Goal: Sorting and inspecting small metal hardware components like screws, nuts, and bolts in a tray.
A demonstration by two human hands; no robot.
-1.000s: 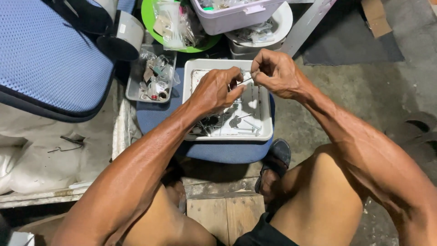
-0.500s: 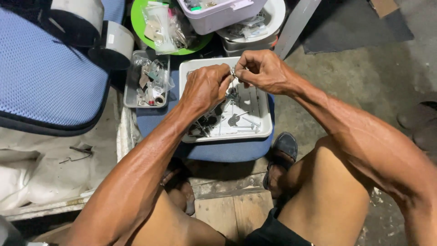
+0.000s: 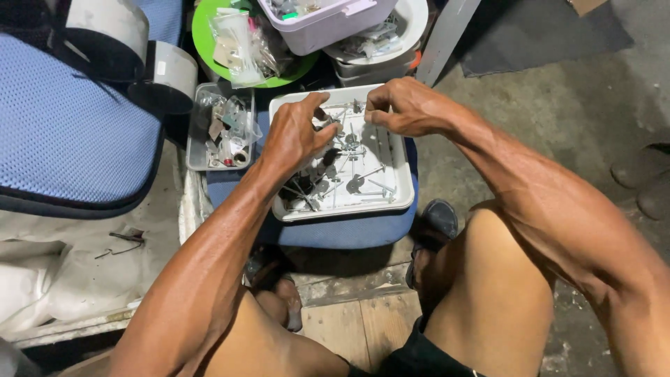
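The person sits low and bends over a white tray (image 3: 401, 183) that lies on a blue cushioned stool (image 3: 335, 232) between the knees. The tray holds many small metal pins and dark round parts (image 3: 354, 183), scattered over its ribbed bottom. The left hand (image 3: 293, 136) hovers over the left half of the tray with the thumb and forefinger curved toward each other; whether its grip holds a small part, I cannot tell. The right hand (image 3: 408, 106) is over the far edge of the tray, its fingertips pinched together, but what is between them is too small to see. The two hands are near each other and not touching. Just left of the white tray lies a smaller grey tray (image 3: 195, 157) with mixed small pieces. Behind them are a green plate (image 3: 202, 31) with clear plastic bags and a pale lilac box (image 3: 328, 28). A blue mesh chair seat (image 3: 63, 139) fills the left side.
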